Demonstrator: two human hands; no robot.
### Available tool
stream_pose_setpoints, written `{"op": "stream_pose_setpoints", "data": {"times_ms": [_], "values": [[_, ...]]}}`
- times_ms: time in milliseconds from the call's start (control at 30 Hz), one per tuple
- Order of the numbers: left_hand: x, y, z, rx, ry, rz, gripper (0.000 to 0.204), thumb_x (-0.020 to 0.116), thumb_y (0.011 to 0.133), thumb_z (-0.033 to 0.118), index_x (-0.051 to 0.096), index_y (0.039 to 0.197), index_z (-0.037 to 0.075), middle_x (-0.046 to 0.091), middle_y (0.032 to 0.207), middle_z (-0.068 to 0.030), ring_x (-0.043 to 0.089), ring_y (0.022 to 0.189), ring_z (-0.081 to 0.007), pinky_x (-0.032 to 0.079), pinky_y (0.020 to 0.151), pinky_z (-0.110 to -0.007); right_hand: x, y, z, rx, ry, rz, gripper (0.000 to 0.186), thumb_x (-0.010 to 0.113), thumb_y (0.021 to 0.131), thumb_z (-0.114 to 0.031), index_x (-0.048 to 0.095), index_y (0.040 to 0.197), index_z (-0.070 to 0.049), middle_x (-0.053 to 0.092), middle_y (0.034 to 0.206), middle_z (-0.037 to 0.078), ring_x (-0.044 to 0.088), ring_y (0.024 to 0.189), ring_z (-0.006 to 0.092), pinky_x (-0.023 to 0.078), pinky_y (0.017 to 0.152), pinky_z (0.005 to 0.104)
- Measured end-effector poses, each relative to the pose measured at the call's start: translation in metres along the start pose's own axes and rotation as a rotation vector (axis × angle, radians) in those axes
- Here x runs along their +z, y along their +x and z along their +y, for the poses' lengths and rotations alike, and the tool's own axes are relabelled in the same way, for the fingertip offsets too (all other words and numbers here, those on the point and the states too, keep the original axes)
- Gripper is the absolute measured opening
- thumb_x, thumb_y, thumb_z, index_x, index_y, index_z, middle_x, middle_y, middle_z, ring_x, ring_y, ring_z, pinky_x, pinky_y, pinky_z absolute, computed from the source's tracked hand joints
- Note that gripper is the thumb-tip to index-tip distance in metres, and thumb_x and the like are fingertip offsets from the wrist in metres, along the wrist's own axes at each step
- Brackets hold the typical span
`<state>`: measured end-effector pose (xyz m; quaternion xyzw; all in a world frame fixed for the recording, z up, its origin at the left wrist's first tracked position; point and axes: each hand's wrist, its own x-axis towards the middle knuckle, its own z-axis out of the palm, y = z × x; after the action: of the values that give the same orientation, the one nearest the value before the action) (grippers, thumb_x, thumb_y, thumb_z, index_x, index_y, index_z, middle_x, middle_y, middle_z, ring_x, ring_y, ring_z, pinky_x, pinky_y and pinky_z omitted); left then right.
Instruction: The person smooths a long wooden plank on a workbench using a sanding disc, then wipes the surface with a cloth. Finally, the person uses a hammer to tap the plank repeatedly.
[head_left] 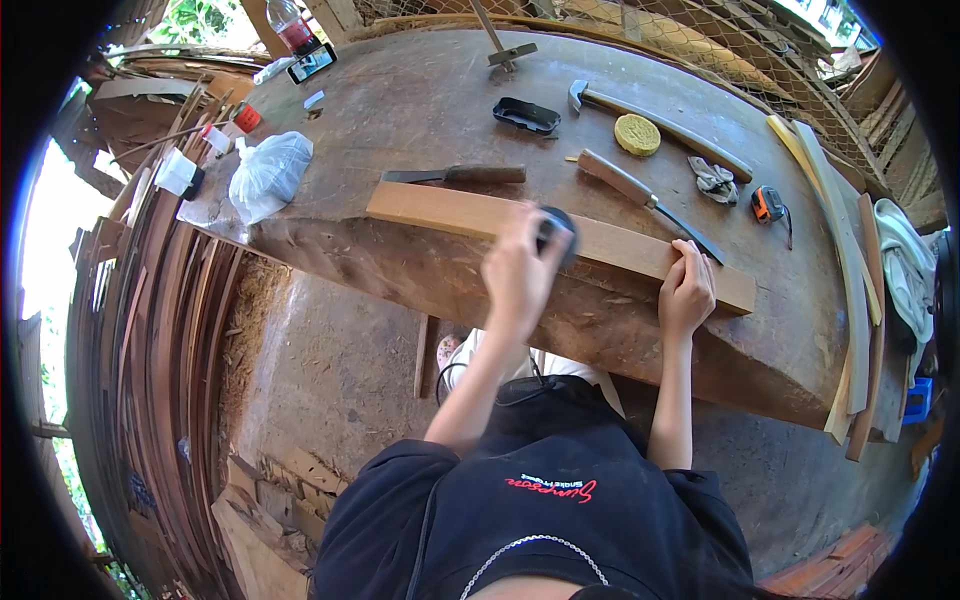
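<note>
A long, light-brown wooden plank [615, 245] lies along the near edge of the workbench [400, 110]. My left hand [518, 262], slightly smeared by motion, is closed around a dark, rounded object [557, 238] over the plank's middle; its kind is unclear. Near the plank's right end, my right hand [688, 290] rests on the wood with its fingers bent together over the top. Just beyond the plank are a wooden-handled chisel [640, 195], its blade tip close to my right fingers, and another wooden-handled blade [455, 174] toward the left.
Farther back lie a hammer [665, 130], a yellow round block [637, 134], a black tray [526, 115], a crumpled rag [713, 180] and an orange tape measure [768, 206]. Wooden strips [835, 260] line the right side. A tied plastic bag [270, 178] sits left, above stacked boards [150, 360].
</note>
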<state>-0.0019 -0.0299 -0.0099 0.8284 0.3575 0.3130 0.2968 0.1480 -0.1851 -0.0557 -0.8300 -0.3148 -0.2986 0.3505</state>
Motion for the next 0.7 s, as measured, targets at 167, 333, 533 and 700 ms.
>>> {"op": "stream_pose_setpoints", "data": {"times_ms": [167,333,533,700], "values": [[0.006,-0.002,-0.009,0.089,0.036,-0.01,0.039,0.068,0.084,0.039,0.066,0.11,0.009,0.061,0.125,-0.014,0.058,0.116,-0.0287,0.048,0.095,-0.039,-0.002,0.0,0.003,-0.009,0.0,-0.006,0.021,0.049,0.088,-0.003,0.066,0.098,-0.009,0.07,0.098,0.011,0.065,0.1,0.0269,0.048,0.094,0.0403],[-0.068,0.082,-0.104,-0.161,0.301,0.355,0.039,0.065,0.086,0.041,0.066,0.104,0.006,0.069,0.103,-0.0149,0.067,0.093,-0.0311,0.052,0.077,-0.042,-0.002,0.0,0.002,0.001,-0.011,-0.006,0.02,0.05,0.088,-0.003,0.066,0.098,-0.008,0.07,0.098,0.012,0.066,0.099,0.0273,0.048,0.094,0.0406],[-0.051,0.073,-0.095,-0.095,0.356,0.428,0.034,0.064,0.087,0.037,0.064,0.1,0.006,0.068,0.096,-0.0145,0.067,0.084,-0.0311,0.051,0.076,-0.042,0.001,-0.001,-0.001,0.011,-0.007,-0.004,0.02,0.05,0.088,-0.003,0.066,0.098,-0.009,0.07,0.098,0.012,0.065,0.1,0.0272,0.048,0.095,0.0404],[0.024,-0.005,0.01,0.102,0.004,-0.045,0.041,0.065,0.086,0.041,0.064,0.109,0.007,0.058,0.128,-0.0155,0.059,0.114,-0.0307,0.049,0.092,-0.04,0.0,0.001,-0.001,0.012,0.007,-0.008,0.02,0.048,0.089,-0.006,0.067,0.098,-0.009,0.069,0.099,0.012,0.065,0.1,0.028,0.048,0.095,0.041]]}}
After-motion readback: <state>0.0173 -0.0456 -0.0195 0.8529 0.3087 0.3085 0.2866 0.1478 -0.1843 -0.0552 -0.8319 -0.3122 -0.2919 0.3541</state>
